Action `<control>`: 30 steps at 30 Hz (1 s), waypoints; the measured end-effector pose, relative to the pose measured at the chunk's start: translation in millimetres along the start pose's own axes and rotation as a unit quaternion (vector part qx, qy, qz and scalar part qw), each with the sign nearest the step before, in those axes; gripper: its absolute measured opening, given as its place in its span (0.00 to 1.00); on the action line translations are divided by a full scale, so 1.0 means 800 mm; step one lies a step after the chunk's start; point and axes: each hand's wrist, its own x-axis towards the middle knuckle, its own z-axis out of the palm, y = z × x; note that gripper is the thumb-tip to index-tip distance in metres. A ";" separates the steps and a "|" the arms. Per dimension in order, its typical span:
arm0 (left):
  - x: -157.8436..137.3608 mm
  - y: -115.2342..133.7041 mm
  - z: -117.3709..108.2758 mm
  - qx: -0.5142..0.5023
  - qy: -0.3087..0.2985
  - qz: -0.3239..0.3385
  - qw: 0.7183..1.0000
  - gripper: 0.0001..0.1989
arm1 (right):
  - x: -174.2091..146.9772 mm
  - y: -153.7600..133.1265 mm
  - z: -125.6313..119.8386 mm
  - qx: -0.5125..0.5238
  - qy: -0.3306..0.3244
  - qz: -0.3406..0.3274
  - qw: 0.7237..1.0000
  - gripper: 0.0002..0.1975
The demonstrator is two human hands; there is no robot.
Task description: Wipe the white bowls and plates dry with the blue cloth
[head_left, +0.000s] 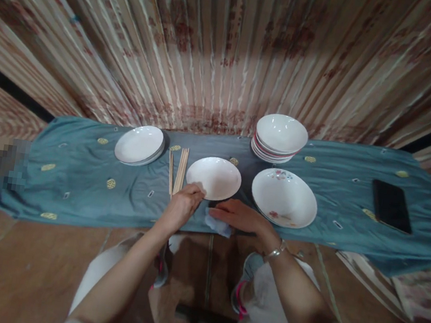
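A white bowl sits in front of me near the table's middle. My left hand is closed on its near left rim, fingers at the edge. My right hand holds a pale blue cloth just below the bowl's near side, at the table's front edge. Several wooden chopsticks lie left of the bowl, close to my left hand. Right of it, near my right wrist, stands a larger white bowl with a flower pattern inside.
Stacked white bowls, some with red rims, stand at the back right. White plates are stacked at the left. A dark tablet-like object lies far right on the teal tablecloth. A pleated curtain hangs behind the table.
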 end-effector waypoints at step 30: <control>0.012 -0.007 0.011 -0.666 0.214 -0.404 0.590 0.05 | 0.035 0.015 0.024 -0.425 0.164 -0.030 0.890 0.16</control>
